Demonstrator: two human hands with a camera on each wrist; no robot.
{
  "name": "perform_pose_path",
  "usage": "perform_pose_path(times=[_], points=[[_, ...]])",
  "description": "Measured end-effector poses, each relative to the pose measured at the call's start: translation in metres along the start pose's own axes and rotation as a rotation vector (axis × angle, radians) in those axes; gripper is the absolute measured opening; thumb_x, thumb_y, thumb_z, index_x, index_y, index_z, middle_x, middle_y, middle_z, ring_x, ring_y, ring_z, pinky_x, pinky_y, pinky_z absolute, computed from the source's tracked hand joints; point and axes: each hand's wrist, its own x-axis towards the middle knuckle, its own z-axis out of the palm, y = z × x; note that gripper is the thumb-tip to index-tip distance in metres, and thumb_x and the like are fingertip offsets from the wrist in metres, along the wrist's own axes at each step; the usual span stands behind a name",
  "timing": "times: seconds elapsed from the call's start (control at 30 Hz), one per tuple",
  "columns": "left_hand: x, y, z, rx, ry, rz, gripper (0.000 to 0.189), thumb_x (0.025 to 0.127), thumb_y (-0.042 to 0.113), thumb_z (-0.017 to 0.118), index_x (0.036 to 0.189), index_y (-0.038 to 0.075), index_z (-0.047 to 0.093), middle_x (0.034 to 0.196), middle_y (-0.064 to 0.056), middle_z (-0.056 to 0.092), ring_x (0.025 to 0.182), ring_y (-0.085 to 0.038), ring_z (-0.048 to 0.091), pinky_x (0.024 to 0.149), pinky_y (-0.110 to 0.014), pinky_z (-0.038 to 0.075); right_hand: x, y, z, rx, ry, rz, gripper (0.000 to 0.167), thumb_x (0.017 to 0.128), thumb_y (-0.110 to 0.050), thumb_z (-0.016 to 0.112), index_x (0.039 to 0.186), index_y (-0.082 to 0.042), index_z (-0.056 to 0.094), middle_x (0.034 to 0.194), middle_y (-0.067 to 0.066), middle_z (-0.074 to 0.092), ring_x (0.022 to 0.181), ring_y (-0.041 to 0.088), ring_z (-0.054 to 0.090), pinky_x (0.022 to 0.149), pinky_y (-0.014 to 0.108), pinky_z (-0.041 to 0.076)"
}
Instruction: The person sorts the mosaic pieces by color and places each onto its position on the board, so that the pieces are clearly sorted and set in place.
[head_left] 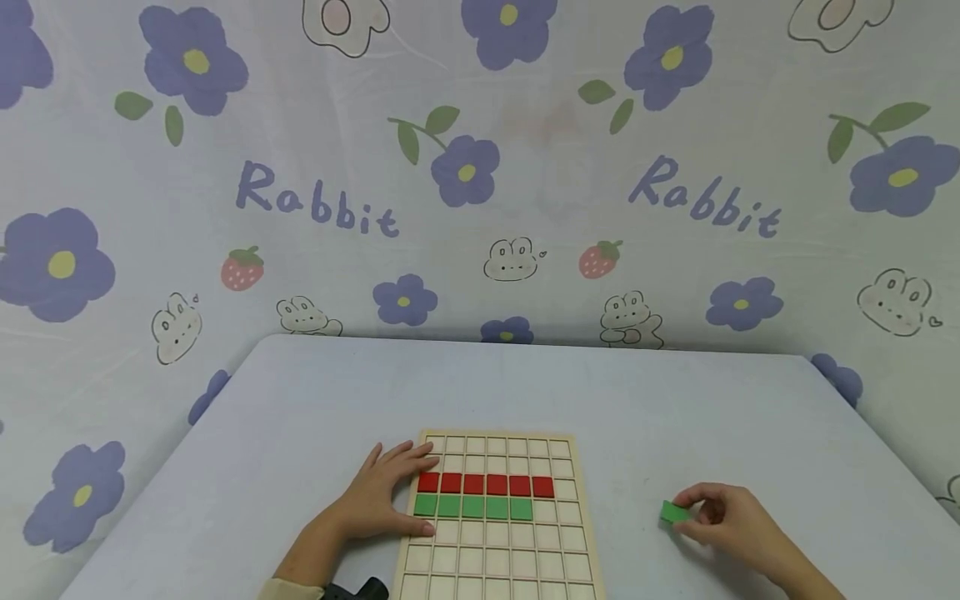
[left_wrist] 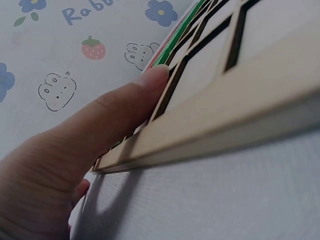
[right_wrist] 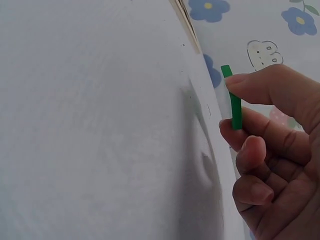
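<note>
A wooden grid board [head_left: 420,550] lies on the table, with a row of several red tiles [head_left: 473,484] and below it a row of several green tiles [head_left: 473,506]. My left hand [head_left: 375,498] rests over the board's left edge, fingers and thumb spread at either end of the two rows. In the left wrist view its thumb lies over the wooden frame [left_wrist: 215,127]. To the right of the board, my right hand [head_left: 723,525] pinches a loose green tile [head_left: 673,512] between thumb and fingers. The right wrist view shows this green tile [right_wrist: 234,102] edge-on, above the table.
The white table [head_left: 525,383] ends at a wall cloth [head_left: 525,208] printed with flowers, rabbits and strawberries. A black object [head_left: 367,589] shows by the left wrist at the bottom edge. Bare cells [head_left: 495,560] of the board lie above and below the coloured rows.
</note>
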Motion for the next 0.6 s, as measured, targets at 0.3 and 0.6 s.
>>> perform_pose_path(times=[0.3, 0.6], points=[[0.0, 0.0, 0.0, -0.006, 0.003, 0.002, 0.087, 0.061, 0.059, 0.077, 0.135, 0.021, 0.05, 0.147, -0.002, 0.041, 0.139, -0.034, 0.028, 0.11, -0.065, 0.004, 0.01, -0.012, 0.001, 0.035, -0.063, 0.014, 0.034, 0.077, -0.021, 0.074, 0.101, 0.001, 0.066, 0.072, 0.001, 0.057, 0.057, 0.003, 0.045, 0.049, 0.019, 0.041], [0.0, -0.001, 0.001, -0.006, 0.006, -0.004, 0.088, 0.06, 0.059, 0.078, 0.135, 0.022, 0.05, 0.147, -0.001, 0.041, 0.14, -0.033, 0.028, 0.111, -0.064, 0.004, 0.022, -0.025, 0.006, 0.037, -0.079, -0.05, 0.032, 0.076, -0.019, 0.075, 0.1, 0.0, 0.067, 0.078, 0.004, 0.06, 0.06, 0.002, 0.045, 0.05, 0.019, 0.04]])
